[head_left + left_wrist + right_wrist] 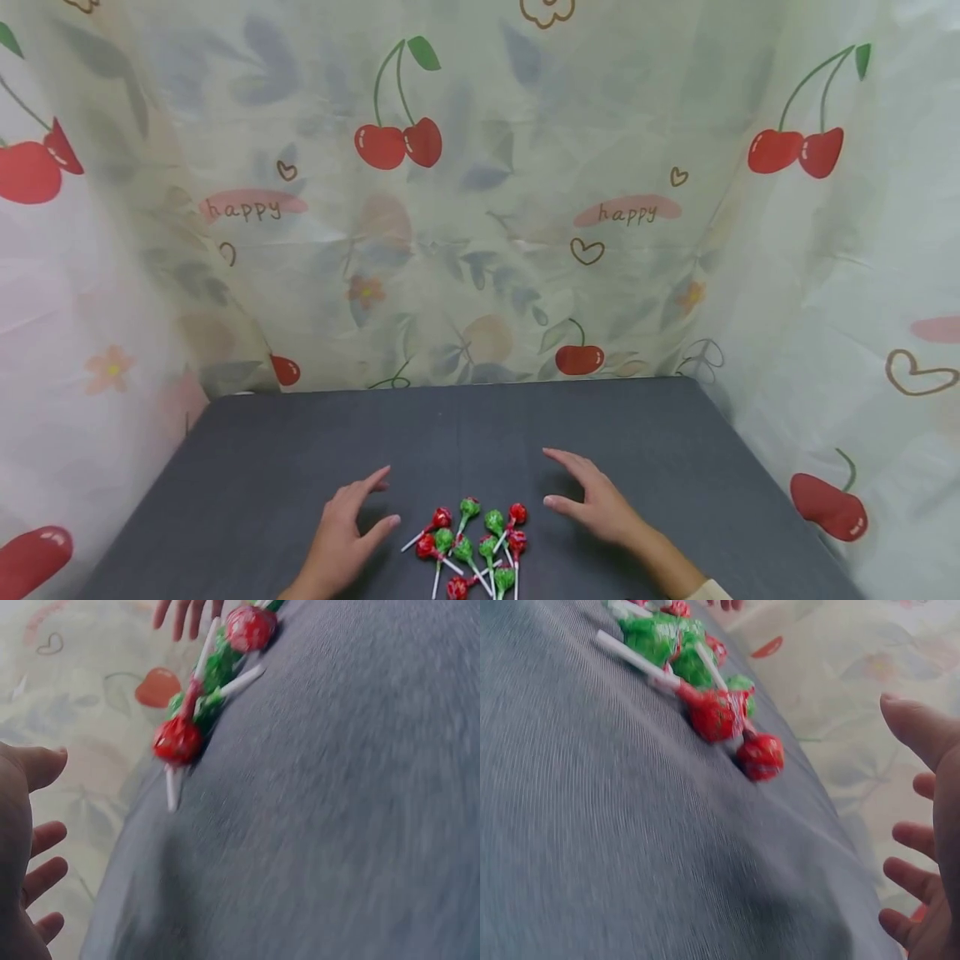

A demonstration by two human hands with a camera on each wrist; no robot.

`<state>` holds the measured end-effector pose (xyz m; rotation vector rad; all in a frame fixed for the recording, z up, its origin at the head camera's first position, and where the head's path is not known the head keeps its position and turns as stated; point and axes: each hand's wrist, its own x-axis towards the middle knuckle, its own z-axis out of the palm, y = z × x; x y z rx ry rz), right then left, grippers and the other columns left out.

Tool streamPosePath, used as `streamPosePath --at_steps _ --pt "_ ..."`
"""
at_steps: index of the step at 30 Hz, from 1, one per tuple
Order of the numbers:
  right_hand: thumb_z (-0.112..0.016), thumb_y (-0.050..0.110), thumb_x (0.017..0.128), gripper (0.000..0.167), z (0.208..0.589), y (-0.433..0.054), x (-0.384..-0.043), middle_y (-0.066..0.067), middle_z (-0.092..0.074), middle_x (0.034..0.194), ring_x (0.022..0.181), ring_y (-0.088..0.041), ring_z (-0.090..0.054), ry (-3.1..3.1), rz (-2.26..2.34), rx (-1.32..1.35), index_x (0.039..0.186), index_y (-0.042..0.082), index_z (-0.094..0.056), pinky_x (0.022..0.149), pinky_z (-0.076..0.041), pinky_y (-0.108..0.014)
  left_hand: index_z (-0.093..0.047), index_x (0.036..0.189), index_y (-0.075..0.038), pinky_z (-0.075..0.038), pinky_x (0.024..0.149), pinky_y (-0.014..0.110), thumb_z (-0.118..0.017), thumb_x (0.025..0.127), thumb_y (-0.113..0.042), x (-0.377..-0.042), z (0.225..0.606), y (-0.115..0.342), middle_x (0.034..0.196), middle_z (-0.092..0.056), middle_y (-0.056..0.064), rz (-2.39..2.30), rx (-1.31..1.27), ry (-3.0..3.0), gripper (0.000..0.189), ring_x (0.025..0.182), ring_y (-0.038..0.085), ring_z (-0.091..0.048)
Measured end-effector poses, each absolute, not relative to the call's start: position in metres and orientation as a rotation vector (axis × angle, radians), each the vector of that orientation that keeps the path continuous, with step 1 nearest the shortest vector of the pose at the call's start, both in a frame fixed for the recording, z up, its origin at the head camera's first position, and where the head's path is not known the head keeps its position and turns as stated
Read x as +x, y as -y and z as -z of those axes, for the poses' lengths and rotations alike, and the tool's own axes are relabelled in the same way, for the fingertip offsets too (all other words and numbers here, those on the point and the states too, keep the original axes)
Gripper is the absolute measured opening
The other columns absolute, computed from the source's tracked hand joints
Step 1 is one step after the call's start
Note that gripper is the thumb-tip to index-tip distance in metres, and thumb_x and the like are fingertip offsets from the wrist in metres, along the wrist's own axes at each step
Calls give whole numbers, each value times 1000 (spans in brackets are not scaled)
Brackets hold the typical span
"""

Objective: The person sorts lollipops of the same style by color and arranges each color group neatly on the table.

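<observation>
A loose pile of several lollipops with white sticks lies near the front of the table, some in red wrappers and some in green. One red lollipop point(517, 513) marks the pile's right side, and a green lollipop point(469, 507) its far edge. To the left of the pile is my left hand point(345, 533), fingers extended and thumb apart, touching no lollipop. On the other side, my right hand point(596, 500) is held with fingers spread and nothing in it. Both wrist views show a gap between the hand and the nearest red lollipops point(178, 741) point(760, 756).
A dark grey cloth point(450, 433) covers the table. Behind it and along both sides hangs a pale curtain point(465, 208) printed with cherries, leaves and hearts. A light sleeve point(711, 591) shows at the right wrist.
</observation>
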<state>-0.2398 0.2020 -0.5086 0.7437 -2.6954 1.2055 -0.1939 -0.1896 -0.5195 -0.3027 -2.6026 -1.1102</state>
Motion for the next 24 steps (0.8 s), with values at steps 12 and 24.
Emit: streamPosePath --at_steps 12,24 --pt "-72 24 90 47 519 -168 -242 -13 -65 122 114 -26 -60 2575 -1357 917 129 2 -60 98 -44 -41 -70 115 -22 -38 77 40 -82 78 -23 -190 528 163 85 -60 -17 1109 -351 2564 39 81 8 -50" --pt "-70 28 91 46 522 -136 -245 -12 -66 119 111 -28 -61 2661 -1479 879 127 3 -61 97 -44 -48 -72 97 -28 -37 80 44 -82 76 -25 -187 536 141 83 -57 -19 975 -364 2628 23 80 6 -47"
